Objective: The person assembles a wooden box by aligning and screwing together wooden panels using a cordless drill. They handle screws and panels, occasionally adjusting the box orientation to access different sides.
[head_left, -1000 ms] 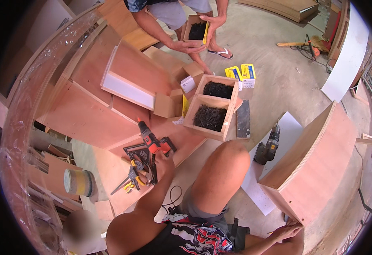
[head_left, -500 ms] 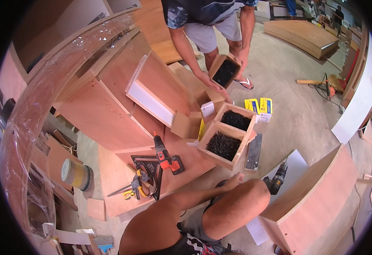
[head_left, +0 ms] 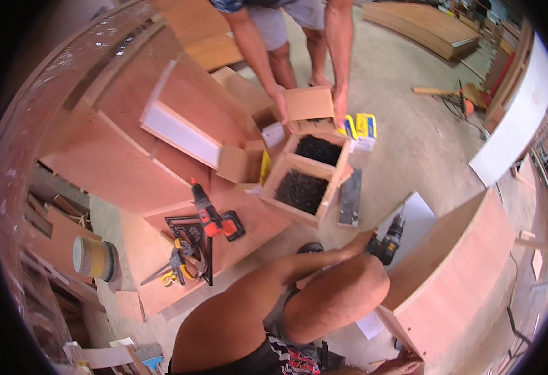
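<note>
My left hand [head_left: 361, 240] reaches past my raised knee to a black drill [head_left: 385, 247], seemingly touching its body; its fingers are mostly hidden. My right hand [head_left: 402, 364] shows partly at the bottom edge, beside the lower end of a plywood box [head_left: 455, 284]; its fingers are unclear. In front of me stands a wooden tray [head_left: 293, 215] with two compartments, both holding black screws [head_left: 302, 190]. Over its far compartment, a co-worker's hands [head_left: 341, 106] tilt a small cardboard box [head_left: 309, 103] containing dark pieces.
A red and black drill [head_left: 214, 219], a black triangular square [head_left: 206, 250] and clamps [head_left: 177, 265] lie on a plywood board at left. Beyond the tray are open cartons [head_left: 243, 165] and yellow-and-blue boxes [head_left: 366, 129]. A large plywood cabinet [head_left: 111, 150] fills the left.
My left hand has moved right, up to the black drill. The co-worker's box has come down over the tray and tipped. My right hand has come into view. The view has shifted.
</note>
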